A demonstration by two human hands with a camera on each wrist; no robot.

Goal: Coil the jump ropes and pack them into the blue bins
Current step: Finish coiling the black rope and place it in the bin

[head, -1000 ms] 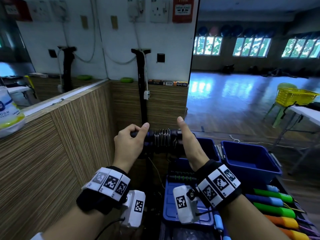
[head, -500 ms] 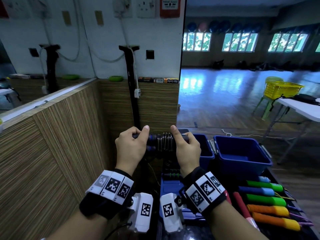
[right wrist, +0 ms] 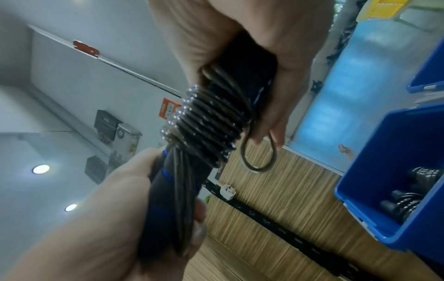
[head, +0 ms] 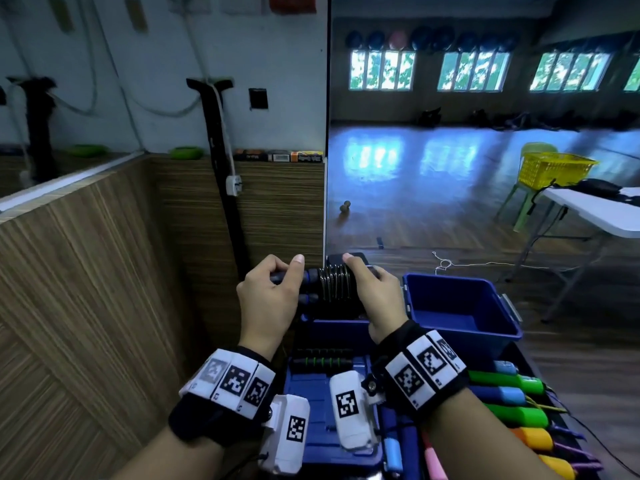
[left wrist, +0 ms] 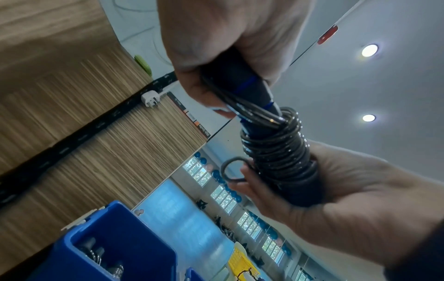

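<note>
Rope [head: 334, 284] was held level above the left bin [head: 332, 327], both hands clenched on it: left hand [head: 268, 299] wrapped round the two black handles with blue bands, right hand [head: 372, 297] gripping the far end of the bundle. Between them the cord sat in tight shiny turns round the handles.

Handling, as a judgement: light; handles stiff and a sound place to grip; cord thin, glossy, springy, likely to unwind if let go. A small free loop [right wrist: 258, 155] stuck out by the right fingers [right wrist: 266, 133]; it probably wants tucking or pinning before release. Best hold looked to be across the wraps themselves, thumb pressing the last turn, so the bundle goes down as one piece.

Containers:
- Left bin, directly under the hands: already held at least one wound black rope [right wrist: 408, 192]; exact count unclear from the blurred wrist views.
- Right bin [head: 460, 306]: nothing visible inside from the head view.
- Near the wrists lay a blue lid [head: 311, 410] carrying another black rope with green bands [head: 325, 362].
- Coloured handles [head: 509, 400], green, blue, orange, yellow, lay in a row at the right, not yet wound.
</note>
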